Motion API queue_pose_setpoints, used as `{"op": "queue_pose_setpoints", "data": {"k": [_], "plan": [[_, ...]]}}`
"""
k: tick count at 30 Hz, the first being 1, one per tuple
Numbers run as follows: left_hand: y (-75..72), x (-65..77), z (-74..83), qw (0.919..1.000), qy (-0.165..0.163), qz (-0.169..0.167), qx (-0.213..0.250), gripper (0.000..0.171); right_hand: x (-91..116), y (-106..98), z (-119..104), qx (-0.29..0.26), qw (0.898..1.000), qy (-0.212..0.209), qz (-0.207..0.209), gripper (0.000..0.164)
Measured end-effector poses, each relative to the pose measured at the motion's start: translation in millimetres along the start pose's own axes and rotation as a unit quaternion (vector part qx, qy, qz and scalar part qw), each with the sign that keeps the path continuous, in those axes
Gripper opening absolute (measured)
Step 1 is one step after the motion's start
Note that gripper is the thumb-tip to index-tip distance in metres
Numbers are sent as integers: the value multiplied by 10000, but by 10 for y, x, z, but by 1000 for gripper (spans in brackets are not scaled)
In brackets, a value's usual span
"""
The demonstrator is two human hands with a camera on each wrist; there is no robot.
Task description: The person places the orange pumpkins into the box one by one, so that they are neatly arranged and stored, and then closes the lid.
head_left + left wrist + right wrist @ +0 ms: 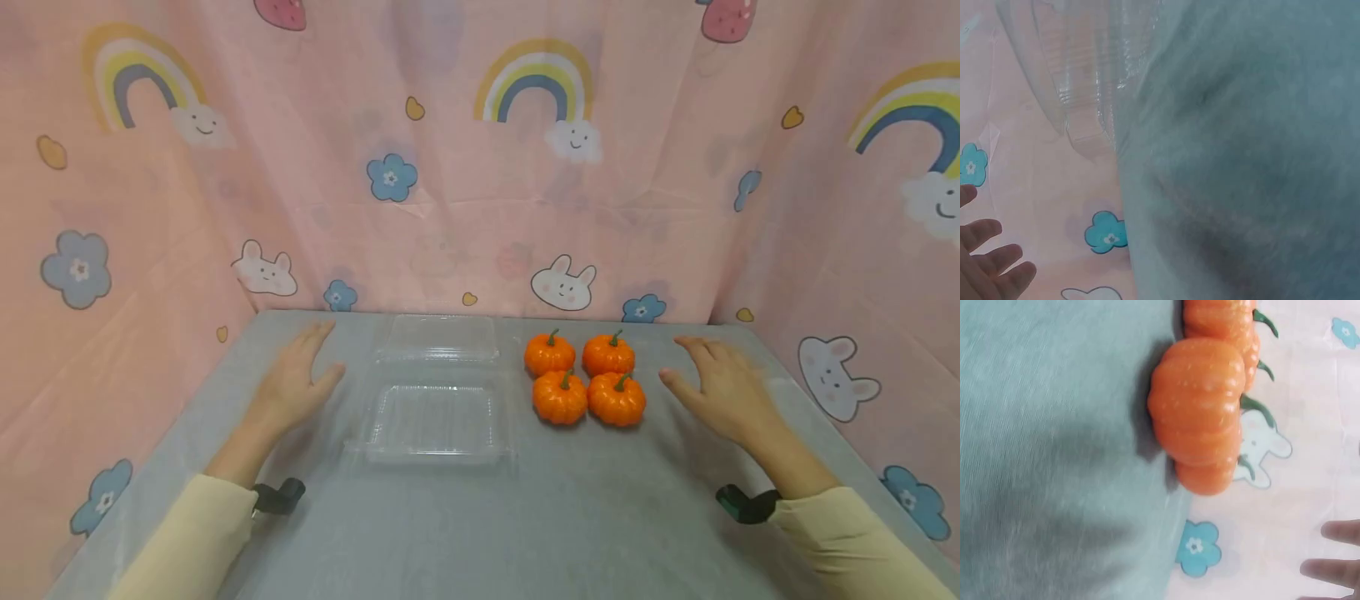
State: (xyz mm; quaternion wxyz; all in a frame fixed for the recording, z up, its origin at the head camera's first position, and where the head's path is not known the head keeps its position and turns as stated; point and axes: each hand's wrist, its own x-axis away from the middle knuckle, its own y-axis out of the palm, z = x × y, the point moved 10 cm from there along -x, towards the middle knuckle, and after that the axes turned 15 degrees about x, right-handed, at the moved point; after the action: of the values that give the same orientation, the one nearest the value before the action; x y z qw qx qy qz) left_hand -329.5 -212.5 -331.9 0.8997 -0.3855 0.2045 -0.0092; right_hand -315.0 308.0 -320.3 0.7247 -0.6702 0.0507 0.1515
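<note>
A clear plastic clamshell box (433, 421) lies with its lid (442, 337) folded back, left of centre on the grey table. Several small orange pumpkins (561, 398) with green stems sit in a cluster to its right; the nearest pumpkin (1197, 403) looms large in the right wrist view. To the left of the box, my left hand (291, 385) hovers with fingers spread and holds nothing. My right hand (723, 390) is held beside the pumpkins, apart from them, its fingers extended and nothing in it. Fingertips of each hand show at the edge of its wrist view.
Pink patterned cloth (450, 233) hangs along the back and both sides of the table (480, 533). Its lower edge meets the tabletop just behind the lid. A dark wrist mount (279, 497) is on the left forearm and another mount (748, 504) on the right.
</note>
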Motion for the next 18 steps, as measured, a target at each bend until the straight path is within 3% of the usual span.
{"op": "queue_pose_setpoints", "data": {"k": [6,10,15,18], "plan": [[74,62,-38,9958,-174,75,895,57,-28,6,-108,-779,9969,-13,-65,68],[158,109,-73,9868,-457,70,1549,54,-45,74,-151,-1164,9927,113,-309,67],[268,169,-128,9773,-794,3,1964,52,-76,182,-211,-1555,9859,175,-593,65],[355,210,-185,9675,-1122,-118,2261,52,-94,255,-253,-1750,9819,141,-714,65]]}}
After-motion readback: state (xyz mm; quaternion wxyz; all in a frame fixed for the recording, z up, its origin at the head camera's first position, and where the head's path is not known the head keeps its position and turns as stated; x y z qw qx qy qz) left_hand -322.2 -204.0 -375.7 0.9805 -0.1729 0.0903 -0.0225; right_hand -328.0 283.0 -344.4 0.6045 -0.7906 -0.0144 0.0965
